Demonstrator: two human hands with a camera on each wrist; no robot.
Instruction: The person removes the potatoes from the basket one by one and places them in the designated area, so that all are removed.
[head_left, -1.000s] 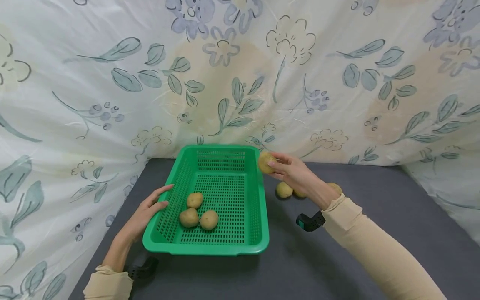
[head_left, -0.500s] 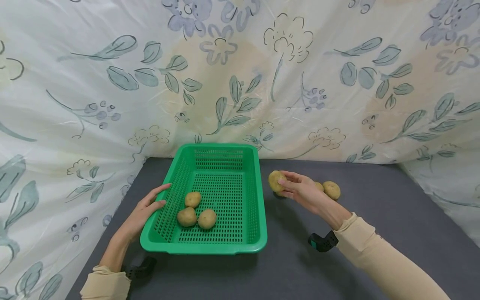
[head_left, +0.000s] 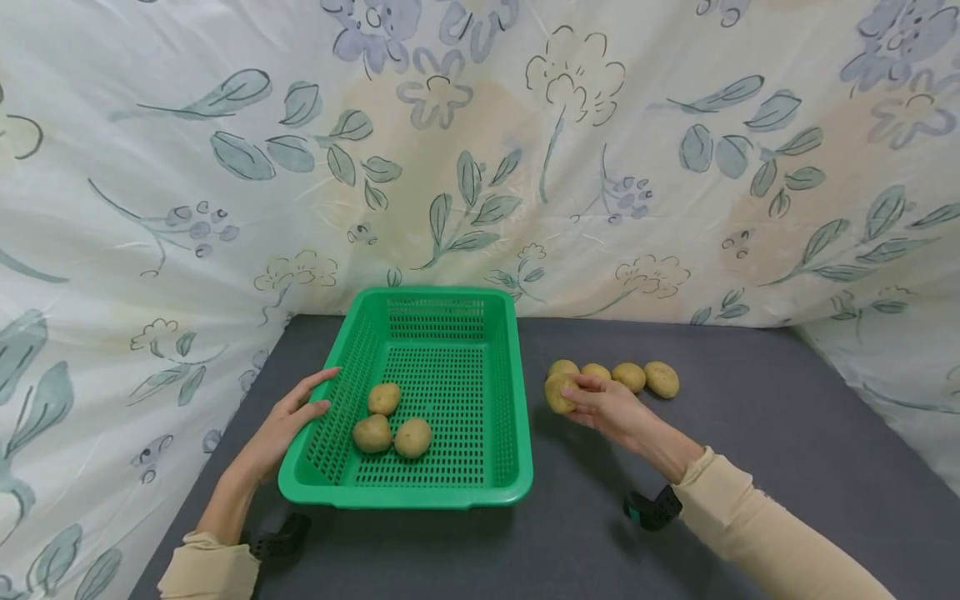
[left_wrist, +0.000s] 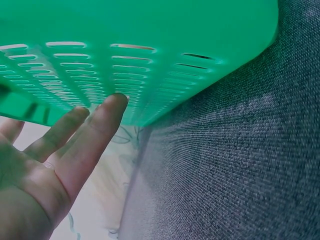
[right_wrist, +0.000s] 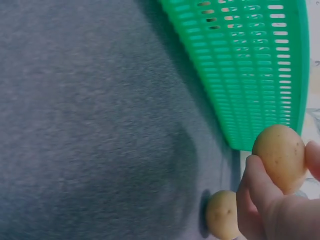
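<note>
While the left hand [head_left: 288,421] touches the green basket [head_left: 405,497] at nine o'clock, thumb and fingers apart, the right hand [head_left: 611,408] has fingers clamped on one potato [head_left: 559,393], raised off the table [head_left: 750,383] just outside the basket's three o'clock. Four loose potatoes [head_left: 628,377]: its twelve to three. Three potatoes [head_left: 372,433] inside, toward seven.

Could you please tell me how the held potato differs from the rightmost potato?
The held potato is pinched in the right hand, while the rightmost potato rests on the table. The held potato is nearer the green basket; the rightmost potato is farther from it. Both are yellowish.
</note>
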